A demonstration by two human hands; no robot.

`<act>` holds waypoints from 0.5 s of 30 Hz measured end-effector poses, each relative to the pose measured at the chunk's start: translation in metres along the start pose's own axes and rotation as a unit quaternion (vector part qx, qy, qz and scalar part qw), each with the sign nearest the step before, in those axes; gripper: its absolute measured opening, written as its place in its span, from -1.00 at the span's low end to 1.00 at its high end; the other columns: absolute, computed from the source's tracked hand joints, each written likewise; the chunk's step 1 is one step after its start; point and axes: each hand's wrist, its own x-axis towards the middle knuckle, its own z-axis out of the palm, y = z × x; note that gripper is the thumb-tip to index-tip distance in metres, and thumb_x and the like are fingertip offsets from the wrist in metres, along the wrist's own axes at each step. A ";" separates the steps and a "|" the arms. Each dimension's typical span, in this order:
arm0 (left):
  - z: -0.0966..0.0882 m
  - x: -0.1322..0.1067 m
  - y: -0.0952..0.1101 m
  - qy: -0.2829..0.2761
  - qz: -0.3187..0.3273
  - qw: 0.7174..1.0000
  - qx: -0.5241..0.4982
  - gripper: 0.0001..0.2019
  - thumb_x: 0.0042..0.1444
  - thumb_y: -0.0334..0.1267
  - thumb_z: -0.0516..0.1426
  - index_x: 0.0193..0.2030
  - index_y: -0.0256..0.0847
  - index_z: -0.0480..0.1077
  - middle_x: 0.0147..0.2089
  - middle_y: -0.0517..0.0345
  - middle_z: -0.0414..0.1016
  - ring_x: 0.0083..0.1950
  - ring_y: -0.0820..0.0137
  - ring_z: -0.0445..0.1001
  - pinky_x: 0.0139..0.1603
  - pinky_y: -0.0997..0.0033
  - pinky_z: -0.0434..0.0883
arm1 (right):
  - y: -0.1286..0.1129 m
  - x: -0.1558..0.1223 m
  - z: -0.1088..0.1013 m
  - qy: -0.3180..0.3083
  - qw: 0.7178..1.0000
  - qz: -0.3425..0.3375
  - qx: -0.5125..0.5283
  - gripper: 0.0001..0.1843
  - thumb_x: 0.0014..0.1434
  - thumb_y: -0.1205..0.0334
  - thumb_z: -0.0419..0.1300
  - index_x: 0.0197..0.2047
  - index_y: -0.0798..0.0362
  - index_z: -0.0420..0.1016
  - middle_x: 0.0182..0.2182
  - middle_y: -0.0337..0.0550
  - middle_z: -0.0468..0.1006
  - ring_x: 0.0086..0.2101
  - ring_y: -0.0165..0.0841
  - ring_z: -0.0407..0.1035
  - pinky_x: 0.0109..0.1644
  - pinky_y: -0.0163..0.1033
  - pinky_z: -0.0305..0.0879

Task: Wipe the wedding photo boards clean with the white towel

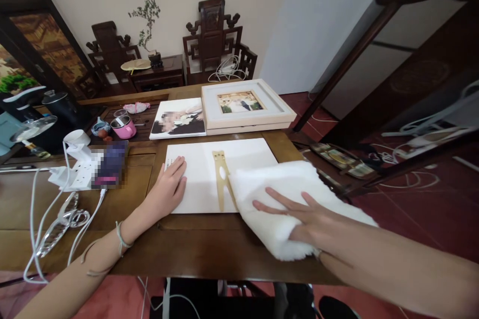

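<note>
My left hand (172, 182) lies flat on the left edge of a white board (198, 179), its fingers stretched out. Standing out on the board is a gold cat-shaped figure with long legs (220, 179). My right hand (299, 214) holds a thick, fluffy white cloth (269, 179), with spread fingers on top and the thumb sunk into the near fold. The cloth covers the board's right end and hangs past the table's right side. What lies beneath it is hidden.
Behind the board are a photo panel (177, 118) and a white framed picture (247, 124). A power strip (80, 169) with cables, a silvery hair claw (56, 229) and a pink mug (123, 128) occupy the left side. Dark wooden furniture stands right of the table (209, 249).
</note>
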 end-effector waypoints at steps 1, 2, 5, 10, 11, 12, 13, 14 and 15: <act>0.000 0.000 0.000 0.000 -0.001 1.000 0.001 -0.55 0.30 -0.30 -0.16 0.29 -0.30 0.12 0.39 -0.17 0.07 0.43 0.16 -0.02 0.36 -0.16 -0.04 | 0.000 0.001 -0.003 -0.019 1.000 0.005 0.000 -0.55 -0.04 0.50 -0.02 -0.23 -0.10 0.55 0.33 -0.41 0.02 0.31 -0.07 -0.23 0.30 0.28 -0.13; 0.000 0.000 0.000 0.000 -0.002 1.000 0.002 -0.55 0.30 -0.30 -0.16 0.29 -0.31 0.12 0.39 -0.17 0.08 0.43 0.16 -0.02 0.36 -0.16 -0.05 | 0.001 0.006 -0.007 -0.041 0.999 0.007 -0.004 -0.55 -0.03 0.50 -0.03 -0.20 -0.08 0.54 0.34 -0.39 -0.03 0.31 -0.07 -0.27 0.30 0.28 -0.12; -0.001 0.000 0.000 -0.001 -0.004 1.000 0.003 -0.56 0.30 -0.30 -0.16 0.29 -0.32 0.13 0.38 -0.19 0.08 0.43 0.15 -0.02 0.36 -0.16 -0.05 | 0.015 0.034 -0.024 -0.056 0.998 0.016 -0.024 -0.51 -0.03 0.52 -0.06 -0.12 0.00 0.51 0.36 -0.30 -0.10 0.31 -0.09 -0.38 0.30 0.29 -0.15; -0.002 0.000 0.001 -0.007 -0.003 1.000 0.002 -0.56 0.31 -0.28 -0.17 0.29 -0.28 0.13 0.39 -0.16 0.08 0.43 0.16 -0.04 0.36 -0.14 -0.05 | 0.048 0.092 -0.051 -0.028 0.997 0.023 -0.064 -0.44 -0.07 0.51 -0.05 -0.02 0.07 0.49 0.32 -0.14 0.08 0.32 -0.05 -0.29 0.28 0.26 -0.04; -0.002 0.000 0.001 -0.008 -0.003 1.000 0.002 -0.56 0.31 -0.28 -0.17 0.30 -0.28 0.13 0.39 -0.16 0.08 0.44 0.17 -0.04 0.37 -0.13 -0.05 | 0.053 0.100 -0.055 -0.021 0.997 0.026 -0.068 -0.42 -0.08 0.51 -0.04 0.00 0.08 0.49 0.30 -0.11 0.14 0.31 -0.04 -0.22 0.27 0.21 0.03; -0.002 0.000 0.000 -0.008 -0.003 1.000 0.002 -0.56 0.31 -0.28 -0.17 0.30 -0.28 0.12 0.39 -0.16 0.08 0.43 0.17 -0.04 0.37 -0.13 -0.05 | 0.057 0.106 -0.059 -0.015 0.997 0.029 -0.070 -0.41 -0.09 0.51 -0.04 0.02 0.09 0.48 0.28 -0.09 0.19 0.30 -0.03 -0.14 0.26 0.16 0.08; -0.002 0.000 0.000 -0.006 -0.002 1.000 0.001 -0.56 0.31 -0.28 -0.17 0.30 -0.27 0.12 0.39 -0.15 0.08 0.43 0.17 -0.04 0.37 -0.13 -0.05 | 0.059 0.109 -0.061 -0.010 0.997 0.034 -0.073 -0.40 -0.09 0.50 -0.03 0.03 0.09 0.48 0.27 -0.08 0.21 0.28 -0.03 -0.06 0.24 0.11 0.13; -0.002 0.000 0.000 -0.004 0.000 1.000 0.000 -0.56 0.31 -0.28 -0.16 0.30 -0.26 0.12 0.39 -0.15 0.08 0.43 0.16 -0.03 0.36 -0.14 -0.05 | 0.060 0.110 -0.062 -0.007 0.996 0.041 -0.075 -0.40 -0.09 0.50 -0.03 0.04 0.10 0.47 0.27 -0.08 0.21 0.26 -0.02 0.01 0.22 0.09 0.16; -0.002 0.000 0.000 -0.001 0.001 1.000 -0.001 -0.56 0.31 -0.28 -0.16 0.30 -0.25 0.12 0.39 -0.15 0.08 0.43 0.16 -0.03 0.36 -0.14 -0.05 | 0.060 0.108 -0.061 -0.005 0.996 0.049 -0.078 -0.40 -0.08 0.49 -0.02 0.05 0.09 0.47 0.29 -0.08 0.17 0.24 -0.01 0.07 0.21 0.08 0.19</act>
